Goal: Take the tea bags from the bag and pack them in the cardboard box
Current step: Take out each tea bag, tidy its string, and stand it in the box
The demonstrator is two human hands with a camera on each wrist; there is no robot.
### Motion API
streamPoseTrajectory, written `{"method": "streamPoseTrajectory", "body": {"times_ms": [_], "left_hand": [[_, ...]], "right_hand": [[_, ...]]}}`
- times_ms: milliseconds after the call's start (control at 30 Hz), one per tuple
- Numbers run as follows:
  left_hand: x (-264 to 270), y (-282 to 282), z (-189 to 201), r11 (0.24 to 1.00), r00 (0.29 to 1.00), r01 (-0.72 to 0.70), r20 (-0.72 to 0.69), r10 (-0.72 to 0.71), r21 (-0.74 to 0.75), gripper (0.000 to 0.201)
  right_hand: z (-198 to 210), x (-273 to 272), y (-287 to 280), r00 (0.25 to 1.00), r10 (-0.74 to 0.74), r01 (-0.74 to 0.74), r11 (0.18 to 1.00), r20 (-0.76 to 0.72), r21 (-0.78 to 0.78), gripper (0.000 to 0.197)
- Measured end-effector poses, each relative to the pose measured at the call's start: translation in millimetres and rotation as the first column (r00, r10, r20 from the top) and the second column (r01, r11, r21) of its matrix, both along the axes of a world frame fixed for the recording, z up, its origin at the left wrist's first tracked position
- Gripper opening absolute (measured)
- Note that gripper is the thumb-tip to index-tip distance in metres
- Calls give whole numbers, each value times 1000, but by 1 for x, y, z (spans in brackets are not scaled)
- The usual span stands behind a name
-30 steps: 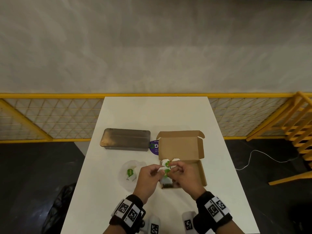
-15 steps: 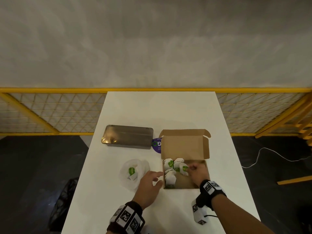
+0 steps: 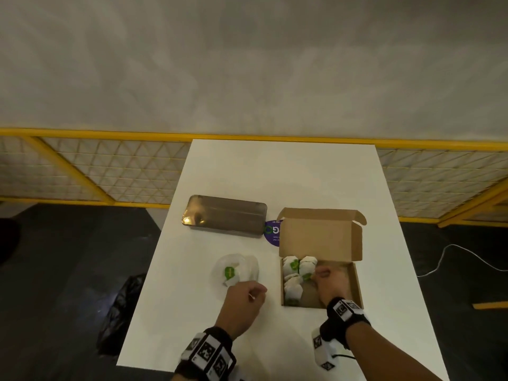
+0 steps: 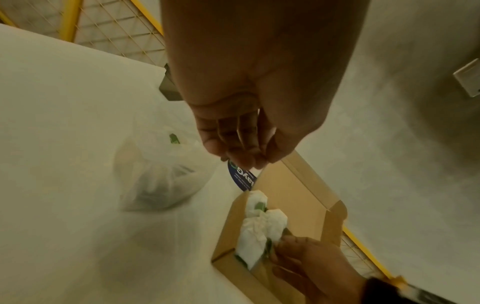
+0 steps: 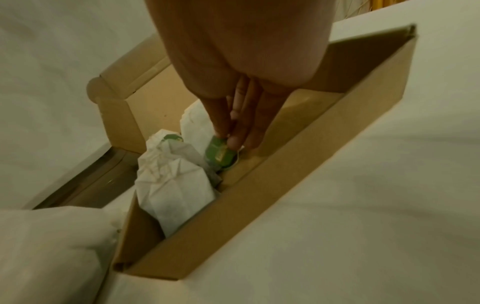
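An open cardboard box with its lid raised lies on the white table; several white tea bags lie along its left side. My right hand is inside the box, and its thumb and fingertips pinch the green tag of a tea bag lying against the others. A clear plastic bag left of the box holds a tea bag with a green tag. My left hand hovers at the bag's near edge, fingers loosely curled, holding nothing.
A closed metal tin lies behind the plastic bag, with a round purple card between it and the box lid. A yellow railing runs behind the table. A dark bag lies on the floor at the left.
Both hands were together over the box's front holding a tea bag. My right hand has carried it into the box, and my left hand has drawn away left to the plastic bag.
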State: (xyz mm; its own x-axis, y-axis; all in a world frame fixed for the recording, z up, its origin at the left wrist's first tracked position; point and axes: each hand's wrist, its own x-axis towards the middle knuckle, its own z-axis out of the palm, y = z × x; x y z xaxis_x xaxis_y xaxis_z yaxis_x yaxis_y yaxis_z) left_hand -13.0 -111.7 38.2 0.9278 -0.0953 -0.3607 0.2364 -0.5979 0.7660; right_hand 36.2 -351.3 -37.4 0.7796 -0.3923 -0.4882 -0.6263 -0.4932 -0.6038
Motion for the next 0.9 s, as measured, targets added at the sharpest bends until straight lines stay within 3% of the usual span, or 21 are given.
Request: {"method": "streamPoseTrajectory", "body": {"times_ms": [167,233,300,333,467,567,633,733,800,900], "left_hand": [[30,35,-12,961,987,-154,87,137,229,11],[40,47,-17,943,988,-153,61,141,296,13],[47,55,-18,926,990,-130,5,138,354,15],[49,58,-21,916,992,-102,-29,123,388,15],[50,63,-30,879,991,101,-129,-45,466,26],[47,62,-34,848,976,189,-190,-106,496,29],[45,64,-34,815,966,237,-218,-140,528,25],[42,66,-42,830,968,232,-204,-145,508,26],[44,66,-44,823,972,214,-200,-125,526,27],[48,59,-37,826,973,214,-185,-136,521,24]], "right_hand": [[15,-9,6,996,-80,85,989,42,-123,15],[28,-13,29,989,11,10,990,151,-140,23],[38,-16,60,945,207,-175,974,255,-142,12],[43,-18,79,895,334,-296,941,297,-164,4],[53,-16,146,621,701,-673,706,351,-220,24],[58,-8,171,466,870,-806,492,160,-328,29],[56,-4,170,415,910,-829,388,23,-403,27],[53,-4,158,413,905,-834,333,-99,-440,26],[49,-7,148,468,878,-809,380,-100,-448,25],[45,-14,144,569,822,-763,522,-14,-381,24]]}}
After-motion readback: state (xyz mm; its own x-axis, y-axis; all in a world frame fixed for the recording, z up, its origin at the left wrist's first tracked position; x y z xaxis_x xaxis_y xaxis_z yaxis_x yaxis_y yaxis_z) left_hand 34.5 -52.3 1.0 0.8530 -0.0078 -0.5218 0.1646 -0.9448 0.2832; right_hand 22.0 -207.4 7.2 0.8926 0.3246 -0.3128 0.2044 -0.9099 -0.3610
